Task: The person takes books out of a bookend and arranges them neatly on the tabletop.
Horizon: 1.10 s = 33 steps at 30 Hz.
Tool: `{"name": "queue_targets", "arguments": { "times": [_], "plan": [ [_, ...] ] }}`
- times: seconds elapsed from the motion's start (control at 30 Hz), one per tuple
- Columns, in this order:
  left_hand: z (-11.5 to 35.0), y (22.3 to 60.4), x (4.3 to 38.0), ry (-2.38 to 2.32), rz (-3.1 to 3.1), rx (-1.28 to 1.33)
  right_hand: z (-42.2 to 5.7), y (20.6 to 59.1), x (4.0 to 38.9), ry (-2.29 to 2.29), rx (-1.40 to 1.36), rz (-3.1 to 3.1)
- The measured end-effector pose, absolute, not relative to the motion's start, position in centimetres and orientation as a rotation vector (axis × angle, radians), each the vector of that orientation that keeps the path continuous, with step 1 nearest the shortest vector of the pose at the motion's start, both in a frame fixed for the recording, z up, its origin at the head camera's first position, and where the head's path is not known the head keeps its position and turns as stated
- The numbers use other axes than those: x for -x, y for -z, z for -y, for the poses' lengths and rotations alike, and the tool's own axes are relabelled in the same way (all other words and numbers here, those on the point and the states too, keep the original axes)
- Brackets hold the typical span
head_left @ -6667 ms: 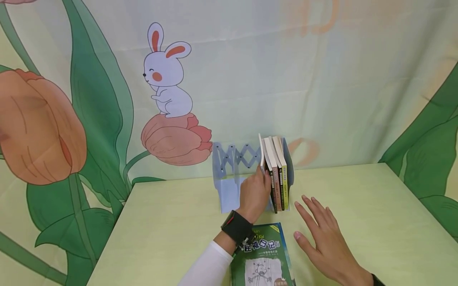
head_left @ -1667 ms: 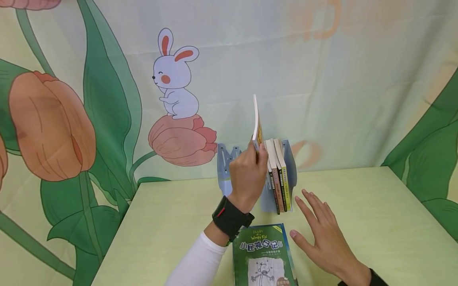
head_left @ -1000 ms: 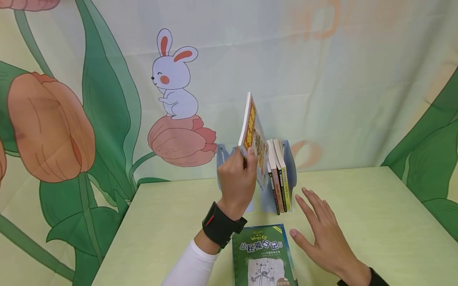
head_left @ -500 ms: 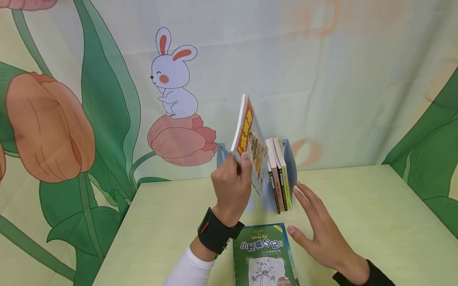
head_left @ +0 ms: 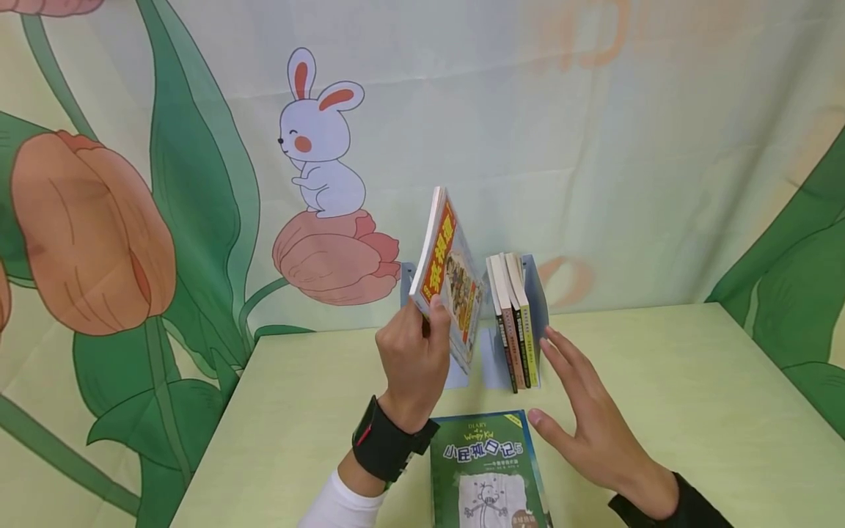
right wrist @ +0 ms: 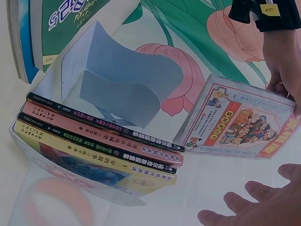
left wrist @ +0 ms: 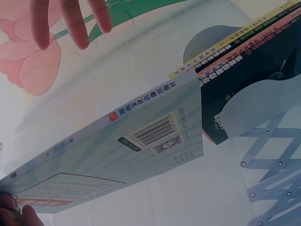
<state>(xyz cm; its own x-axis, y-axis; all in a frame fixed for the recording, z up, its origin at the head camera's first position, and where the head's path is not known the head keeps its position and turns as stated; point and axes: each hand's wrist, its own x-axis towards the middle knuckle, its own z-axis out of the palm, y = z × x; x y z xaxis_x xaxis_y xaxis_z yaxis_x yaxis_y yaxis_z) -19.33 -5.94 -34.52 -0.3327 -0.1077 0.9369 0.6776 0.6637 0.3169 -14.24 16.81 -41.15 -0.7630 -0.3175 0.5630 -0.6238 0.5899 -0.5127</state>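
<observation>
Blue rack [right wrist: 131, 66] seemingly steadies four books [head_left: 513, 319]; my left grip [head_left: 412, 359] pinches another book [head_left: 458, 282] by one end, likely for clearance; my right grip [head_left: 597, 429] is spread.

One blue book stand [head_left: 538, 293] holds four upright books [head_left: 513, 323] at its right side. One more book [head_left: 458, 293] is up by the stand's left side, and one green book [head_left: 488, 455] lies in front of the stand; whether more lie beneath is unclear. One left hand [head_left: 414, 367] and one right hand [head_left: 597, 433] make two before the stand. Behind and left of it are one printed rabbit [head_left: 323, 165] and two whole printed tulips [head_left: 330, 257].
</observation>
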Motion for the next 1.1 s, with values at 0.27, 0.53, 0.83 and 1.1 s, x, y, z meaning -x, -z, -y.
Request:
{"name": "queue_targets", "arguments": {
  "times": [0.27,0.53,0.83,1.1],
  "plan": [
    [6.6,34.7,18.8,0.911,1.73,0.44,-16.8,41.0,14.3,-1.014,-0.748,2.409],
    [7.0,34.7,17.9,0.941,1.737,0.451,-16.8,41.1,14.5,-1.023,-0.756,2.39],
    [7.4,35.1,16.8,0.985,1.771,0.46,-16.5,40.7,14.7,-1.053,-0.766,2.362],
    [8.0,35.5,16.3,1.067,1.795,0.452,-16.3,40.7,15.3,-1.14,-0.734,2.391]
  ]
}}
